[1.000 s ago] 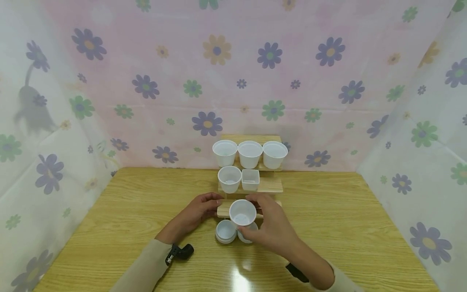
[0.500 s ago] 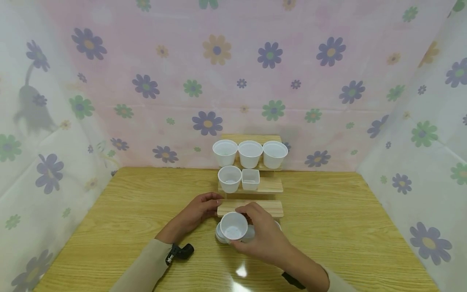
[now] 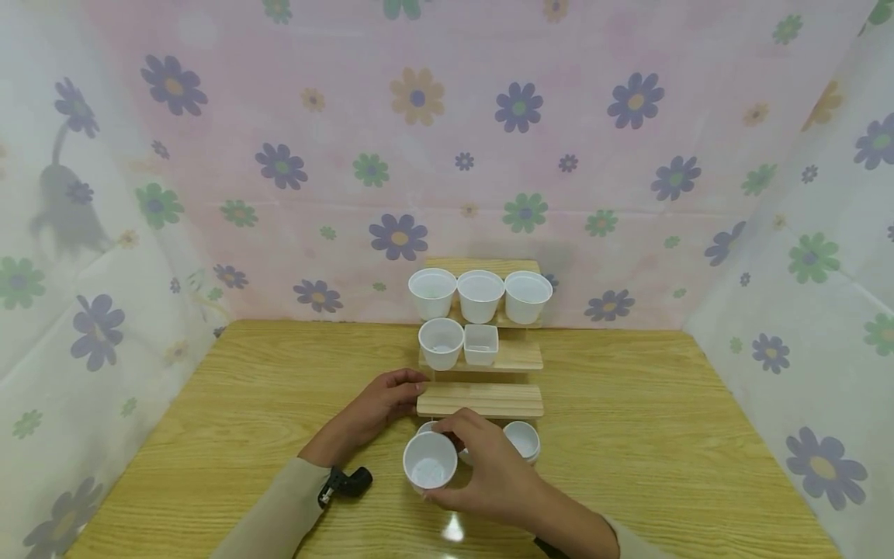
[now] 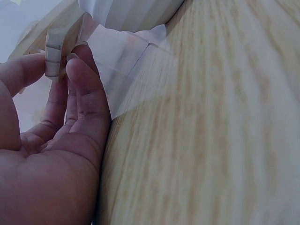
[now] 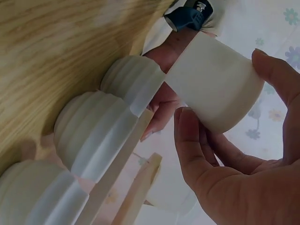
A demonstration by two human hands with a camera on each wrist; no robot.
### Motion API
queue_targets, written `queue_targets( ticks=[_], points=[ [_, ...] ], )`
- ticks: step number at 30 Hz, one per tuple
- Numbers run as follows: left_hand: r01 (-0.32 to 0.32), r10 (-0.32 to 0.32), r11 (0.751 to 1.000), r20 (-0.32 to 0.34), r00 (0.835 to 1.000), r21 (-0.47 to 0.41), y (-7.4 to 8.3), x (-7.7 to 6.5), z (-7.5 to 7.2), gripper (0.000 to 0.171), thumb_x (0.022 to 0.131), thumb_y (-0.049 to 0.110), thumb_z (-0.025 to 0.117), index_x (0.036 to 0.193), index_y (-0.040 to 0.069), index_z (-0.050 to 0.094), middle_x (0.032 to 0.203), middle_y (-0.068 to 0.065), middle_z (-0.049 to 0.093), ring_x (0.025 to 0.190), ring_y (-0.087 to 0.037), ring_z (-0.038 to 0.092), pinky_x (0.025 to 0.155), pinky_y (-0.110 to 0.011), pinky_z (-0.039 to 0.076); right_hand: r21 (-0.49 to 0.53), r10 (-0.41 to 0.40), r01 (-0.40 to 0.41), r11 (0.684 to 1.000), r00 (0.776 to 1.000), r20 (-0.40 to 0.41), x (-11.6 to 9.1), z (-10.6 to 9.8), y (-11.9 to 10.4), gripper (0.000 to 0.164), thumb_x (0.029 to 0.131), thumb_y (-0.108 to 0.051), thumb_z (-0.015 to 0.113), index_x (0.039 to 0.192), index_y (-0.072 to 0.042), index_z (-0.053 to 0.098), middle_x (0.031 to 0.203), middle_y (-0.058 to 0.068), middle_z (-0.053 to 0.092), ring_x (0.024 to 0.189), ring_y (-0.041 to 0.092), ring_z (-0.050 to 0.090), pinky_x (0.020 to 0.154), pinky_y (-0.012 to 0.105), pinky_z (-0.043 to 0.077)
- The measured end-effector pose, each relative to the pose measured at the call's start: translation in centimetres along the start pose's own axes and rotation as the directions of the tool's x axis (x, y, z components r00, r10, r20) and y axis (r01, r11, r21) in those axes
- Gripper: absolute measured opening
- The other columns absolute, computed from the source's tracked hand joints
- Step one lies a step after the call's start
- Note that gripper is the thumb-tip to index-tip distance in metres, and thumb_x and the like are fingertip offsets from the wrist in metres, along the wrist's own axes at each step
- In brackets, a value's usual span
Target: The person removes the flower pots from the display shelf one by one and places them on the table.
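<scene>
My right hand pinches a plain white round cup between thumb and fingers, its mouth facing up toward the head camera. In the right wrist view this cup is off the table, in front of ribbed white bowls. My left hand holds the left end of the lowest wooden step of a tiered stand. Close up in the left wrist view, thumb and fingers pinch that board's end. One ribbed white bowl shows right of my right hand; the others are partly hidden behind it.
On the top step stand three white round cups. The middle step bears another round cup and a small square cup. The wood-grain table ends at a flowered cloth backdrop.
My right hand has brought the white cup toward me and slightly left, from over the lowest step to in front of the ribbed bowls. The left hand stays on the board.
</scene>
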State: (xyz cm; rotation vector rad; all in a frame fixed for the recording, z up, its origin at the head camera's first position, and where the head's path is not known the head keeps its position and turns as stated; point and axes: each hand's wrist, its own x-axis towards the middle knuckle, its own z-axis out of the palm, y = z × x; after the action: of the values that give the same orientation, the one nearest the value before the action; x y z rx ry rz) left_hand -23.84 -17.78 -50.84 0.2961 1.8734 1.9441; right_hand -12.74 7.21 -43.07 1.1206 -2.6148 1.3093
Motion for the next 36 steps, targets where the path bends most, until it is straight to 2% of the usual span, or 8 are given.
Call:
queue_targets(
  ticks=[6, 11, 20, 36],
  points=[
    [-0.012, 0.012, 1.000, 0.010, 1.000, 0.000, 0.0, -0.1, 0.0, 0.040, 0.111, 0.022, 0.059, 0.139, -0.006, 0.057, 0.121, -0.005, 0.069, 0.104, -0.016, 0.068, 0.090, -0.030, 0.057, -0.063, 0.023, -0.020, 0.998, 0.998, 0.055, -0.1, 0.5, 0.1, 0.066, 0.078, -0.035, 0.097, 0.131, -0.012, 0.064, 0.125, -0.003, 0.063, 0.107, 0.012, 0.061, 0.091, 0.026, 0.055],
    [-0.006, 0.006, 1.000, -0.001, 1.000, -0.005, 0.0, 0.0, 0.1, 0.040, 0.111, 0.022, 0.059, 0.139, -0.005, 0.057, 0.123, -0.006, 0.069, 0.104, -0.017, 0.069, 0.090, -0.031, 0.058, -0.114, 0.021, -0.013, 0.993, 0.997, 0.071, -0.2, 0.9, 0.2, 0.069, 0.076, -0.034, 0.099, 0.131, -0.013, 0.064, 0.128, -0.004, 0.061, 0.112, 0.012, 0.062, 0.096, 0.028, 0.054],
    [-0.011, 0.011, 1.000, -0.004, 1.000, -0.004, -0.1, 0.0, 0.1, 0.041, 0.110, 0.022, 0.060, 0.139, -0.007, 0.056, 0.125, -0.008, 0.068, 0.106, -0.016, 0.069, 0.091, -0.030, 0.058, -0.137, 0.007, 0.007, 0.991, 0.995, 0.099, -0.2, 1.4, 0.5, 0.065, 0.078, -0.031, 0.097, 0.131, -0.011, 0.065, 0.126, -0.004, 0.057, 0.113, 0.011, 0.060, 0.099, 0.030, 0.054],
    [-0.002, 0.002, 1.000, -0.001, 1.000, 0.001, -0.3, 0.0, -0.2, 0.041, 0.110, 0.024, 0.060, 0.140, -0.004, 0.057, 0.124, -0.007, 0.067, 0.104, -0.017, 0.068, 0.091, -0.031, 0.057, -0.180, 0.005, 0.017, 0.983, 0.992, 0.124, -0.4, 2.2, 1.0, 0.063, 0.077, -0.031, 0.099, 0.129, -0.010, 0.069, 0.122, -0.006, 0.055, 0.111, 0.005, 0.056, 0.097, 0.024, 0.052]
  ],
)
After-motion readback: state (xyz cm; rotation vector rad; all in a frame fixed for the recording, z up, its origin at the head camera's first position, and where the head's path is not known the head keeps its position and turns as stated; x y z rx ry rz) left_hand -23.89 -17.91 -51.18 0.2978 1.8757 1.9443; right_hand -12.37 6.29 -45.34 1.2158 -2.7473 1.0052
